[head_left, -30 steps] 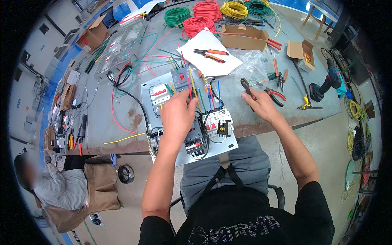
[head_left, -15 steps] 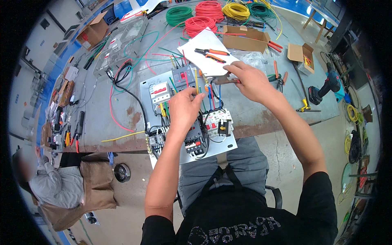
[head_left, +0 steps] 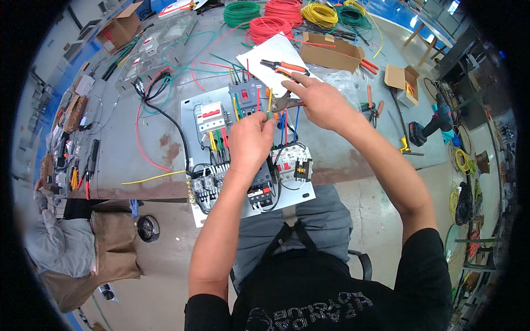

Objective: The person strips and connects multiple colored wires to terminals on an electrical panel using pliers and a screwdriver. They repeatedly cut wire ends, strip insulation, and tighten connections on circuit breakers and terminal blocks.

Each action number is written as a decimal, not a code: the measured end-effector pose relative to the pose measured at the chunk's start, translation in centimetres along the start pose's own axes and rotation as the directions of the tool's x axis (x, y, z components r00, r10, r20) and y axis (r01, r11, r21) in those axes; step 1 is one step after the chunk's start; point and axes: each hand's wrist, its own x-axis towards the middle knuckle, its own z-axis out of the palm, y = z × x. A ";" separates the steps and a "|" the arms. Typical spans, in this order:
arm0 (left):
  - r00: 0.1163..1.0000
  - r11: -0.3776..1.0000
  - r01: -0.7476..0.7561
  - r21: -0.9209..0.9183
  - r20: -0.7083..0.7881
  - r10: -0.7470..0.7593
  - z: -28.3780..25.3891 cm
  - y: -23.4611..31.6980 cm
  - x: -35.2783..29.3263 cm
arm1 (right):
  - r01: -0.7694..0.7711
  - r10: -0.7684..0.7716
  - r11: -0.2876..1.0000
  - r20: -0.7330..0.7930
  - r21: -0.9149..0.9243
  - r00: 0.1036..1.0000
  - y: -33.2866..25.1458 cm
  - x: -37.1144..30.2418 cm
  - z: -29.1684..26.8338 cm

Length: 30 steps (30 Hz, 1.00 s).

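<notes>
My left hand (head_left: 249,140) has its fingers pinched together over the middle of a light metal mounting plate (head_left: 298,194), at the foot of a short upright yellow wire (head_left: 270,98). My right hand (head_left: 328,105) grips a pair of pliers (head_left: 283,103), whose jaws are beside that wire, just above my left fingertips. Whether the jaws touch the wire I cannot tell. On the plate sit a dark grey breaker (head_left: 244,96) with a red switch, a white breaker (head_left: 211,117) with red levers, and a white double-switch module (head_left: 287,161). My left hand and forearm hide part of the wiring.
Orange-handled wire strippers (head_left: 284,67) lie on white paper (head_left: 251,57) behind the plate. Coils of red wire (head_left: 269,30) and green wire (head_left: 241,14) are at the back. A cordless drill (head_left: 432,122) stands at right. At lower left sits another person (head_left: 69,248).
My right hand has moved left and brought the pliers' jaws in to the yellow wire. My left hand stays over the plate, and the whole view has shifted slightly.
</notes>
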 end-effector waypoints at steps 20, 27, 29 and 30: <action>0.957 0.876 0.262 -0.406 0.229 -0.180 -1.3 0.4 0.2 | 0.057 -0.058 0.995 -0.014 -0.079 0.998 -1.1 0.1 -0.4; 0.962 0.869 0.243 -0.431 0.219 -0.160 -0.9 0.0 0.2 | 0.032 -0.030 0.998 0.039 -0.061 0.999 -1.3 0.5 -0.4; 0.962 0.872 0.243 -0.424 0.221 -0.160 -0.9 -0.1 0.1 | 0.018 -0.009 0.995 0.090 -0.099 0.996 -1.5 0.8 -0.8; 0.962 0.874 0.242 -0.421 0.223 -0.159 -0.9 -0.1 0.1 | 0.027 -0.013 0.989 0.097 -0.145 0.995 -1.5 0.9 -1.0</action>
